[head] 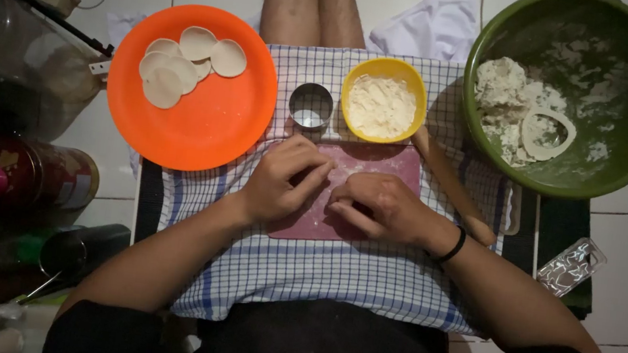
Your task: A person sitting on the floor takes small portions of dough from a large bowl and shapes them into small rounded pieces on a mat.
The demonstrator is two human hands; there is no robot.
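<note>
We are working over the checked cloth point(365, 279), on the pink board point(379, 165), and pressing evenly there is keeping the dough point(346, 174) uniform; our left hand point(285, 181) and right hand point(378, 204) are curling narrowly around it, fingertips meeting.

Single head-worn view, straight down and close over both hands point(328, 190) on a checked cloth point(318, 273)
</note>
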